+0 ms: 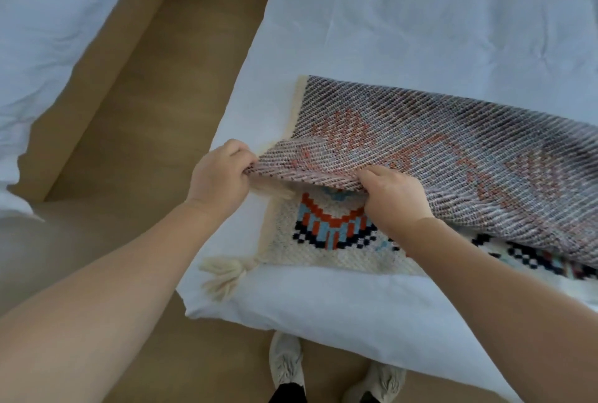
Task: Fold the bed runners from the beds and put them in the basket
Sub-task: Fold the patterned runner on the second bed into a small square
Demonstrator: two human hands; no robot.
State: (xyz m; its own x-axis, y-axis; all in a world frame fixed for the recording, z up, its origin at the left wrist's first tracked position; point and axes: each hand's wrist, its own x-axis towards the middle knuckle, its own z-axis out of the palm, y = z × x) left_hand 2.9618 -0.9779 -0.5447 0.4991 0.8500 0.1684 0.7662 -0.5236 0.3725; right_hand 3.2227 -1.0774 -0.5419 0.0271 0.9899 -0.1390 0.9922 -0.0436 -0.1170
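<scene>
The bed runner lay on the near left corner of the bed, one long half turned over the other. Both hands — the left hand and the right hand — were closed on the lifted edge. The lengthwise fold seemed in hand; next, that edge likely needed aligning with the far edge. No basket was visible.
</scene>
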